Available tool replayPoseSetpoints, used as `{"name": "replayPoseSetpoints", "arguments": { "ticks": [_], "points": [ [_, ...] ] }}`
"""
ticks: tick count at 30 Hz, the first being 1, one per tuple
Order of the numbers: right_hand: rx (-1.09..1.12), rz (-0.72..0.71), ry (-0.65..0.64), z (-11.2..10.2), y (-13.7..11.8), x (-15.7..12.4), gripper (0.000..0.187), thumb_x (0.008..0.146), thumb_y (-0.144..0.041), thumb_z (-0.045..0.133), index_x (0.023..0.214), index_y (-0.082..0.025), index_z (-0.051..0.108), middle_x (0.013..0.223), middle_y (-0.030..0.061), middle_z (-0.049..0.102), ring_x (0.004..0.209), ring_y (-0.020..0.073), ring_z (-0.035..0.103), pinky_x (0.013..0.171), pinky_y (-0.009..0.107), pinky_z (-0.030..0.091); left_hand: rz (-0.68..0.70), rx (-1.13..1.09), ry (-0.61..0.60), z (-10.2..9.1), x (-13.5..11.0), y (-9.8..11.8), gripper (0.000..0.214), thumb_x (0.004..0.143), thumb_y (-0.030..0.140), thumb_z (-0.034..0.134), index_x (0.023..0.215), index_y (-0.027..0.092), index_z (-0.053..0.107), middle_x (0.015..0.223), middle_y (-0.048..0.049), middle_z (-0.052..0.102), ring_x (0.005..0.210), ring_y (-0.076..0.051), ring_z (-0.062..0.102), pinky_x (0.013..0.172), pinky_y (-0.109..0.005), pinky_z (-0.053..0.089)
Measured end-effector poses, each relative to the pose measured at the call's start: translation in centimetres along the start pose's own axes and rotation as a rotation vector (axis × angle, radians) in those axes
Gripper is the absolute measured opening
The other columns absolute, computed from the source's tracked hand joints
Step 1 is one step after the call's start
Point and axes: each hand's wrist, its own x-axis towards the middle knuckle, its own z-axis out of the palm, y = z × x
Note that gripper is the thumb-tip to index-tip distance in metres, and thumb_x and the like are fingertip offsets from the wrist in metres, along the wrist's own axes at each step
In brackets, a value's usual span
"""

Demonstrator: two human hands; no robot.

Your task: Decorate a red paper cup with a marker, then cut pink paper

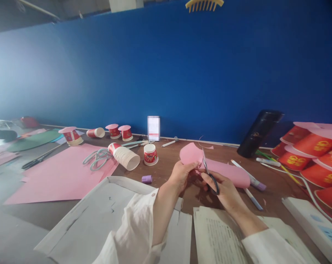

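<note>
My left hand (pixel 182 174) pinches a piece of pink paper (pixel 192 153) with a rounded top, held up over the brown table (pixel 168 161). My right hand (pixel 223 189) is closed round the black handles of small scissors (pixel 210 174), whose blades point up into the pink paper's right edge. The paper trails off to the right as a curled pink strip (pixel 232 174). Both hands are in white sleeves.
A big pink sheet (pixel 61 170), grey scissors (pixel 95 157), a lying stack of paper cups (pixel 124 156) and several red cups (pixel 150 154) sit left. Red cups with pink lids (pixel 314 146), pens (pixel 248 178), a black bottle (pixel 259 132) and a power strip (pixel 311 220) lie right. Printed pages (pixel 221 234) are near.
</note>
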Motion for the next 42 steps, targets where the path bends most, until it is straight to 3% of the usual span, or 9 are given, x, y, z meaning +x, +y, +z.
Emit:
{"name": "replayPoseSetpoints", "arguments": {
  "ticks": [4,10,26,31,42],
  "points": [
    [-0.004,-0.022,0.002,-0.03,0.28,0.25,0.067,0.072,-0.069,0.067,0.114,-0.017,0.074,0.063,0.0002,0.061,0.062,0.0169,0.052,0.058,0.029,0.039,-0.008,0.001,-0.039,0.04,-0.07,0.04,0.041,0.058,0.035,0.087,0.084,0.009,0.068,0.07,-0.0097,0.07,0.055,-0.017,0.062,0.053,-0.03,0.052],
    [0.017,0.018,0.021,0.1,-0.05,0.13,0.068,0.07,-0.068,0.07,0.115,-0.016,0.074,0.064,-0.0006,0.06,0.062,0.0166,0.053,0.057,0.029,0.041,-0.015,0.015,0.012,0.17,-0.09,0.11,0.043,0.054,0.034,0.089,0.081,0.008,0.068,0.064,-0.0066,0.066,0.053,-0.015,0.059,0.052,-0.028,0.049],
    [-0.047,-0.017,0.048,0.18,-0.51,-0.2,0.068,0.073,-0.069,0.066,0.115,-0.016,0.073,0.065,0.0007,0.063,0.064,0.0177,0.056,0.061,0.03,0.043,-0.044,0.024,-0.044,0.16,0.08,-0.21,0.046,0.06,0.039,0.085,0.09,0.009,0.067,0.067,-0.0083,0.067,0.049,-0.02,0.061,0.045,-0.034,0.051],
    [-0.089,-0.028,0.021,-0.1,-0.56,-0.06,0.064,0.074,-0.07,0.065,0.109,-0.017,0.075,0.067,0.0022,0.065,0.068,0.0197,0.059,0.064,0.031,0.045,-0.069,0.017,-0.07,0.31,-0.12,-0.21,0.04,0.062,0.037,0.084,0.085,0.01,0.066,0.067,-0.008,0.067,0.047,-0.019,0.061,0.044,-0.033,0.051],
    [-0.062,-0.04,0.022,-0.13,-0.03,0.03,0.057,0.078,-0.064,0.067,0.111,-0.018,0.075,0.069,0.0007,0.066,0.07,0.0179,0.059,0.064,0.029,0.044,-0.071,0.002,-0.014,0.48,-0.19,-0.25,0.034,0.063,0.033,0.084,0.081,0.009,0.068,0.066,-0.0067,0.067,0.049,-0.016,0.059,0.045,-0.029,0.049]
  ]
}}
